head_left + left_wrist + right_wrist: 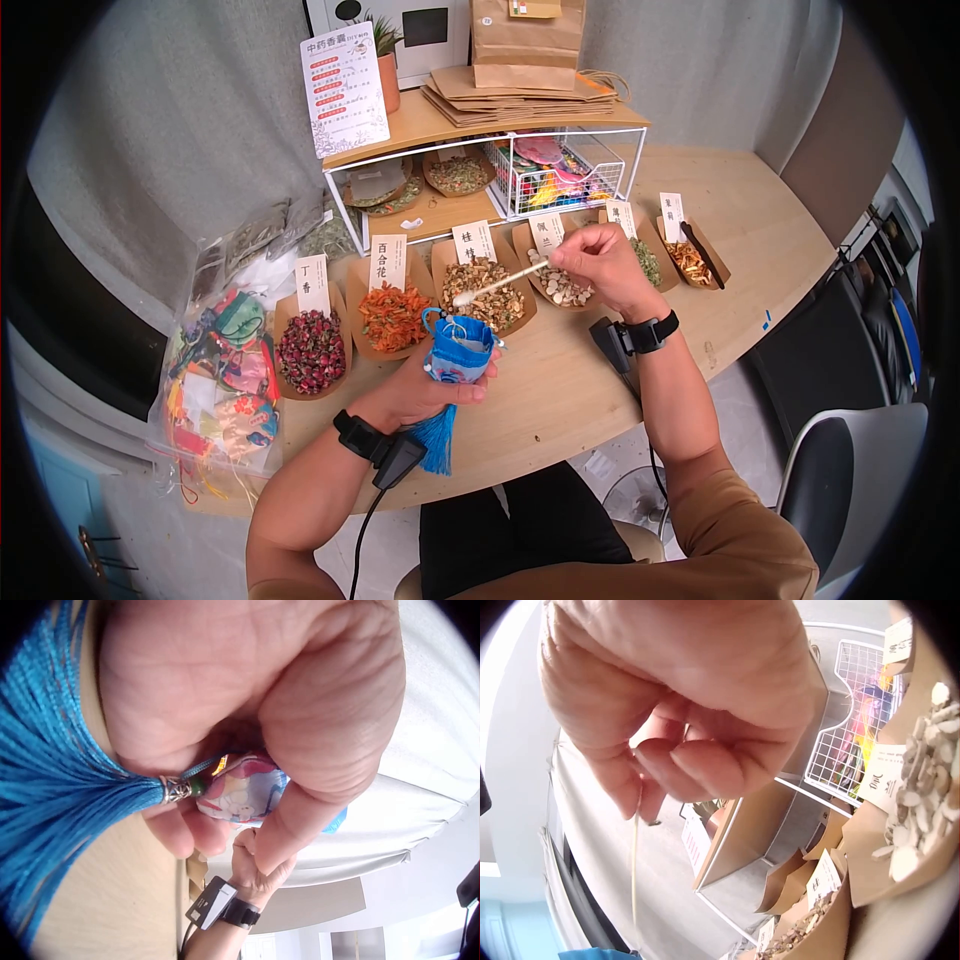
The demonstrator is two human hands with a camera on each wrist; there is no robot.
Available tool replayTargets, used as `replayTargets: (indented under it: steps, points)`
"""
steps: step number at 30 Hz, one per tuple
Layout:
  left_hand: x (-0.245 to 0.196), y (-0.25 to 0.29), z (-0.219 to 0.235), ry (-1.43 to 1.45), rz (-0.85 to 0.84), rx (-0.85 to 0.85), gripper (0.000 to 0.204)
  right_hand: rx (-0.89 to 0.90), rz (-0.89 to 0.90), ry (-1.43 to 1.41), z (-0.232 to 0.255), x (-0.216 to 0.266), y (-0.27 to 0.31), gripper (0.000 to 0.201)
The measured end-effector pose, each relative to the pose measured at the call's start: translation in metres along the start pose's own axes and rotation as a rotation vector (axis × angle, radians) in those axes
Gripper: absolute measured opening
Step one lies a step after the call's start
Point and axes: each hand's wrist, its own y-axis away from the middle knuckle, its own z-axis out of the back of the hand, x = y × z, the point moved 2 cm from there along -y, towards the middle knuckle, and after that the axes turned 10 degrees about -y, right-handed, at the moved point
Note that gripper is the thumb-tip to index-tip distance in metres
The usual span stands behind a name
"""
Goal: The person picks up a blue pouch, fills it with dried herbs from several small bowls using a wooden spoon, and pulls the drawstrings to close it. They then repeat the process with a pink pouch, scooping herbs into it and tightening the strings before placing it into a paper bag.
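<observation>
My left hand (425, 390) holds a small blue drawstring pouch (460, 345) upright, its mouth upward. A blue tassel (434, 438) hangs below that hand. In the left wrist view the thumb and fingers curl round the patterned pouch (247, 791), beside a silver and green bead. My right hand (610, 268) pinches the end of a thin pale stick (515, 278); the stick slants down left to a whitish tip just above the pouch mouth. In the right wrist view the stick (635, 877) runs down from the fingertips toward the blue pouch edge (598, 953).
Paper trays of dried petals (312, 350), orange flowers (392, 318) and other herbs stand in a row with labels. Behind is a shelf (480, 122) with a wire basket (560, 185) and paper bags. A plastic bag of colourful pouches (225, 385) lies at the left.
</observation>
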Motion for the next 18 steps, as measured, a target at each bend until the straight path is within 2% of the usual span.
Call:
replayTargets:
  steps: [3,7,12,18]
  points:
    - [0.001,-0.001,0.001,-0.003,-0.004,0.004,0.052,-0.210,0.063,0.140,0.008,-0.008,-0.009,0.020]
    - [0.003,-0.001,0.003,-0.014,-0.015,0.011,0.052,-0.285,0.038,0.362,0.020,-0.014,-0.013,0.020]
    - [0.002,-0.001,0.002,-0.009,-0.003,0.008,0.052,-0.231,-0.082,0.520,0.013,-0.016,-0.012,0.028]
    - [0.002,-0.001,0.002,-0.010,-0.011,0.004,0.052,-0.129,-0.199,0.463,0.011,-0.026,-0.015,0.029]
